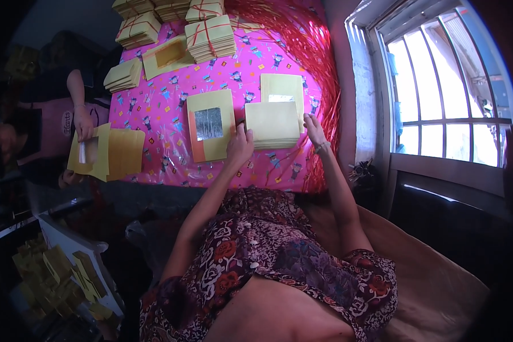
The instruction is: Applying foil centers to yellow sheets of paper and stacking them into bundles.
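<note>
A neat stack of pale yellow paper envelopes (271, 121) lies in front of me on the pink table cover. My left hand (241, 145) is closed at its left edge, fingers curled against the paper. Beside the right edge, my right hand (314, 131) is open, fingers stretched out along the side of the stack; whether it touches is hard to tell. Left of my left hand lies a yellow envelope with a clear window (209, 123) and an orange strip. Another windowed envelope (282, 85) sits partly under the stack's far edge.
Bundles of envelopes tied with red string (211, 39) are piled at the far side. Red plastic strands (319, 62) run down the table's right edge. At left, a co-worker's hand (84, 126) holds a windowed envelope (91, 154). A barred window (444, 85) stands at right.
</note>
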The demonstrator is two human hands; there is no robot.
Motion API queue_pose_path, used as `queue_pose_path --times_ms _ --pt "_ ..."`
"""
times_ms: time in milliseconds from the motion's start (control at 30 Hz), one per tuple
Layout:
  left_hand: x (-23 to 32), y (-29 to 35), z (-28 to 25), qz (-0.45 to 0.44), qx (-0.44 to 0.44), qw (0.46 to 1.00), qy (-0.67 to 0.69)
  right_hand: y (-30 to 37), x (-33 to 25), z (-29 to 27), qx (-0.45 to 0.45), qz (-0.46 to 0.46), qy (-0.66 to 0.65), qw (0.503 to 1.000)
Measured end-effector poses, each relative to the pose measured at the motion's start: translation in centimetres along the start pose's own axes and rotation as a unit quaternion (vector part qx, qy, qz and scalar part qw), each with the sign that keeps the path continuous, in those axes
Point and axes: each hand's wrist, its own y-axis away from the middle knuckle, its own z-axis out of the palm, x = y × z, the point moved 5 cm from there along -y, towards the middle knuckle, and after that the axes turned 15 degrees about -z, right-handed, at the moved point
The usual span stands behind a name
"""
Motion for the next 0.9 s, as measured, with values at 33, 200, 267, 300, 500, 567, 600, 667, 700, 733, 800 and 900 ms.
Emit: queue_pose_path --times_ms 33,200,267,300,500,567,600,667,700,733,800,900 --pt "0.0 0.0 0.0 -0.01 -0.009 1.0 0.012 -0.9 1.2 -0.8 0.016 -0.057 0.036 0.998" --pt "1.4 2.0 -1.8 0.105 0.09 0.99 0.035 -3.8 1.6 -1.2 0.041 0.027 0.213 0.976" --pt "3.2 3.2 -2.4 0.191 0.116 0.975 0.008 -5.2 1.4 -1.6 0.008 0.032 0.29 0.956" --pt "4.3 3.6 -2.3 0.227 0.128 0.965 -0.031 -6.0 1.8 -1.7 0.027 0.022 0.287 0.957" --pt "5.5 3.9 -0.5 0.288 0.076 0.949 -0.103 -8.4 0.8 0.9 -0.026 0.134 0.282 0.95" --pt "5.0 3.4 0.5 0.26 0.018 0.956 -0.137 -8.8 0.8 1.6 -0.029 0.163 0.255 0.953" --pt "4.7 3.3 0.7 0.257 0.017 0.957 -0.137 -9.0 0.7 2.0 -0.033 0.164 0.256 0.952" --pt "4.7 3.7 0.9 0.266 0.037 0.954 -0.131 -9.7 0.8 2.2 -0.048 0.134 0.279 0.95" --pt "4.6 3.7 1.0 0.263 0.037 0.955 -0.13 -10.1 0.9 2.2 -0.051 0.134 0.28 0.949" --pt "4.4 3.8 1.2 0.267 0.05 0.951 -0.147 -10.7 0.6 2.7 -0.056 0.106 0.296 0.948" --pt "4.1 3.8 1.5 0.272 0.084 0.942 -0.178 -11.8 0.2 3.4 -0.064 0.087 0.3 0.948" --pt "3.5 3.6 2.2 0.263 0.104 0.941 -0.183 -14.0 -0.4 4.3 -0.057 0.048 0.339 0.938"
